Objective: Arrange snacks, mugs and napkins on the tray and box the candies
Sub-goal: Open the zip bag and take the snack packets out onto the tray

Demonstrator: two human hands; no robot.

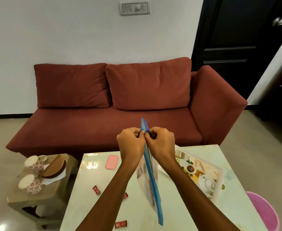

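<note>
Pinching a blue snack packet at its top, both hands are closing their grip tightly. Right of the grip, the tray is sitting unfilled; mugs and candies are waiting left.

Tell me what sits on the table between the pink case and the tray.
In the head view, the two forearms and the blue snack packet held in both hands cross that stretch between the pink case and the tray; the tabletop visible there is bare.
</note>
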